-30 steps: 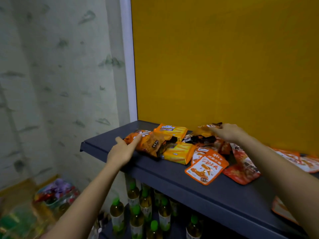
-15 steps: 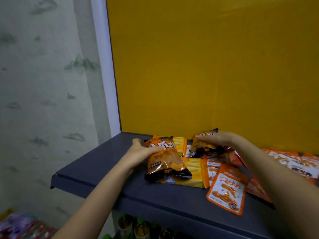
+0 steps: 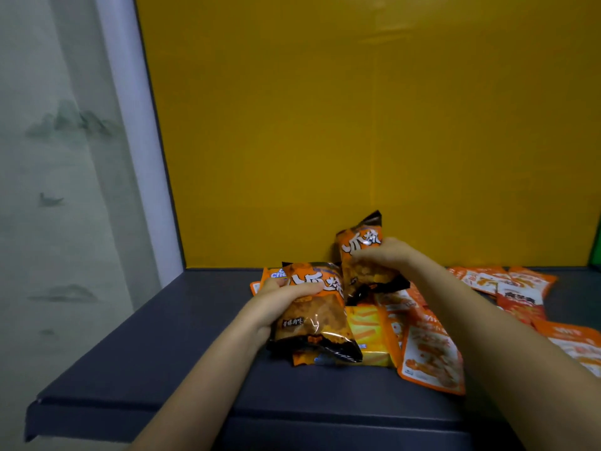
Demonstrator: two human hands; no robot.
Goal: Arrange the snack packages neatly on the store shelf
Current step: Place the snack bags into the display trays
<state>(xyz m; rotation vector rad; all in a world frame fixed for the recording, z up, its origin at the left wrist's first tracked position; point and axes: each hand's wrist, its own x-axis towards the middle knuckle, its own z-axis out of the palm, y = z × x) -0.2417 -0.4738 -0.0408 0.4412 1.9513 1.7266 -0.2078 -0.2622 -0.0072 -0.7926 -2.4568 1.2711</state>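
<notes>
Fingers [image 3: 304,288] of our left hand [image 3: 279,304] clench one orange-and-black snack bag [image 3: 315,323] and our right hand [image 3: 387,258] grips its twin [image 3: 361,244] above the jumbled pouches [image 3: 429,349] on the dark shelf [image 3: 146,353], where, we judge, sorting has barely begun.

two snack bags [image 3: 313,320], two hands [image 3: 283,302], one shelf [image 3: 146,353]

Yellow pack [image 3: 368,335] half under bag [image 3: 313,322]

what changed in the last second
The left hand gripped one orange-and-black snack bag and lifted it up; the right hand gripped a second bag and raised it toward the yellow back panel. The flat orange pouches stayed on the shelf.
</notes>
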